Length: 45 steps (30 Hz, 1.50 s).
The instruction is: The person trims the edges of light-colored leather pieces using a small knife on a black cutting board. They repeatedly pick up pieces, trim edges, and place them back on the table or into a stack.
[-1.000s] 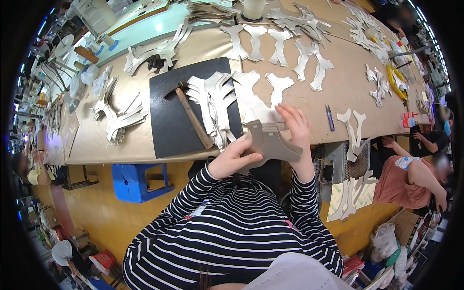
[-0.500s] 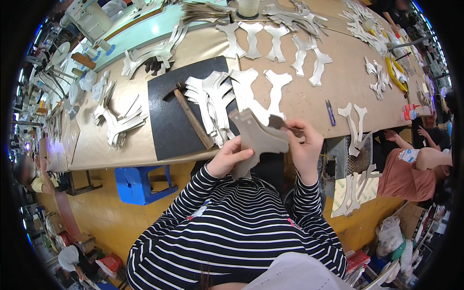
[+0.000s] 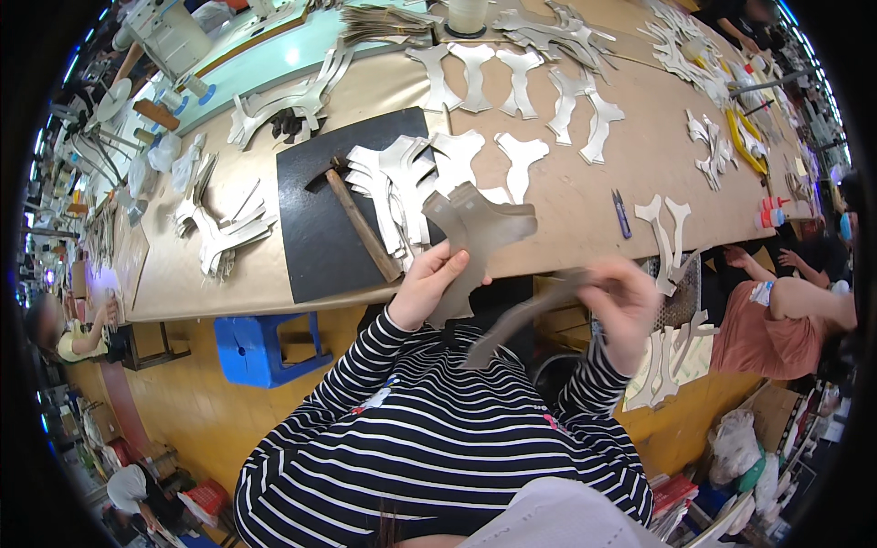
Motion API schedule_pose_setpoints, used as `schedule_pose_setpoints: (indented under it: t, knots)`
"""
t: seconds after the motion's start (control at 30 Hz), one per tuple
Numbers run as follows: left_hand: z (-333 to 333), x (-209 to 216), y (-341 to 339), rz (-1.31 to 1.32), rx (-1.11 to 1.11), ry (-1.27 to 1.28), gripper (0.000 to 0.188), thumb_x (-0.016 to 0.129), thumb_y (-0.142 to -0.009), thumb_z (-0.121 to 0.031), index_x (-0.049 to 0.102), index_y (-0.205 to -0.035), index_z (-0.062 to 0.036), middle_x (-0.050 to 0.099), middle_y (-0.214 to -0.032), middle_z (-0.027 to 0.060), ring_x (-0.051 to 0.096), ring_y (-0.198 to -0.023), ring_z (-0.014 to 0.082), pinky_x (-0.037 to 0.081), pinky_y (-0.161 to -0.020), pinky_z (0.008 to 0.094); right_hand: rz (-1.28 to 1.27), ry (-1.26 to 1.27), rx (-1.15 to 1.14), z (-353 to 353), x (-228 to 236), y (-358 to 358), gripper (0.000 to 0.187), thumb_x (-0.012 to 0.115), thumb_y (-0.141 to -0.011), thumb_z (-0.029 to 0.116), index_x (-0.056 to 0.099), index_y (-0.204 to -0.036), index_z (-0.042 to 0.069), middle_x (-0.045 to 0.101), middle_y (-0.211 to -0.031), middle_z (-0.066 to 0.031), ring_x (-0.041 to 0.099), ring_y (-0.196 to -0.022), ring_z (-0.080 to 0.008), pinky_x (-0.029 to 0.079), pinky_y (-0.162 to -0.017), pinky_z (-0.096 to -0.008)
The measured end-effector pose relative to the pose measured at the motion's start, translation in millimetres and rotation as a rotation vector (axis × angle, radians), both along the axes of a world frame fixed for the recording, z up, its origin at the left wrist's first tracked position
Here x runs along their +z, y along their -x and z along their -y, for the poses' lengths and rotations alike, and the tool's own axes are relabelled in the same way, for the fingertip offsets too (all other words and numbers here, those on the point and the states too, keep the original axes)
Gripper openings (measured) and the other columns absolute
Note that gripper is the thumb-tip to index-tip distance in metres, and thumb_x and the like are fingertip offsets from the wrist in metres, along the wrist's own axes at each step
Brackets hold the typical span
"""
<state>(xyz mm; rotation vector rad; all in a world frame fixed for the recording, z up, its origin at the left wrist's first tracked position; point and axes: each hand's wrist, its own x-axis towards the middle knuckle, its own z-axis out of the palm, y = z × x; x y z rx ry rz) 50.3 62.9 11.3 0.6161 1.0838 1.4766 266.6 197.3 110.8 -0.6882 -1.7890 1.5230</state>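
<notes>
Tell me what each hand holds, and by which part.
The left hand holds branched grey pieces around the middle; the right hand holds a blurred grey strip by its upper end.

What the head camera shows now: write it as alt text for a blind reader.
A person's left hand holds overlapping grey forked pieces, and the right hand a blurred grey strip, at a worktable. On it, a hammer lies on a black mat beside stacked pale pieces.
</notes>
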Motion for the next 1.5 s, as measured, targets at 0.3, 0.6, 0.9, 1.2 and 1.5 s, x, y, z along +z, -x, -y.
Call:
schedule_pose_setpoints:
  t: [0.3, 0.6, 0.9, 1.2, 1.5]
  knots:
    - [-1.0, 12.0, -13.6, 0.003, -0.048, 0.031, 0.031, 0.052, -0.102, -0.018, 0.059, -0.12, 0.0063, 0.069, -0.099, 0.0128, 0.068, -0.094, 0.0184, 0.054, -0.08, 0.0281, 0.179, -0.571, -0.173, 4.2, -37.2, 48.8, 0.016, 0.074, -0.073, -0.002, 0.067, -0.087, 0.002, 0.072, -0.1, -0.0094, 0.064, -0.097, -0.0278, 0.05, -0.085, -0.0367]
    - [-5.2, -0.1, -16.0, 0.125, 0.14, 0.035, 0.027, 0.051, -0.102, -0.016, 0.059, -0.118, 0.0049, 0.068, -0.103, 0.0122, 0.068, -0.092, 0.0181, 0.054, -0.082, 0.0286, 0.151, -0.438, -0.053, 11.6, -28.5, 28.7, 0.024, 0.068, -0.079, -0.007, 0.07, -0.102, -0.001, 0.063, -0.092, -0.0117, 0.063, -0.08, -0.0217, 0.049, -0.069, -0.0267]
    - [5.8, 1.3, 17.5, 0.012, 0.262, 0.048, 0.026, 0.053, -0.102, -0.022, 0.062, -0.108, 0.0018, 0.07, -0.092, 0.0089, 0.065, -0.085, 0.0133, 0.051, -0.08, 0.0264, 0.425, -0.438, -0.123, -129.7, -55.7, -4.9, 0.016, 0.061, -0.086, 0.003, 0.063, -0.099, -0.006, 0.061, -0.091, -0.0111, 0.061, -0.084, -0.0186, 0.048, -0.076, -0.0275]
    - [12.7, 4.7, 1.8, -0.033, 0.188, 0.059, 0.027, 0.052, -0.102, -0.017, 0.059, -0.115, 0.0055, 0.068, -0.1, 0.0116, 0.068, -0.097, 0.0189, 0.053, -0.086, 0.0286, 0.723, -0.644, -0.256, -198.8, -180.2, 56.0, 0.022, 0.064, -0.084, 0.01, 0.069, -0.105, 0.004, 0.063, -0.104, -0.0119, 0.061, -0.1, -0.0275, 0.042, -0.094, -0.0417]
    - [6.2, 3.5, -1.4, -0.132, 0.102, 0.003, 0.029, 0.052, -0.103, -0.02, 0.063, -0.112, 0.0045, 0.063, -0.101, 0.0059, 0.06, -0.088, 0.0112, 0.047, -0.083, 0.0259, 0.249, -0.534, -0.093, -94.7, -55.5, 54.7, 0.026, 0.069, -0.082, 0.008, 0.069, -0.108, 0.005, 0.064, -0.114, -0.0111, 0.06, -0.11, -0.0296, 0.047, -0.092, -0.0375]
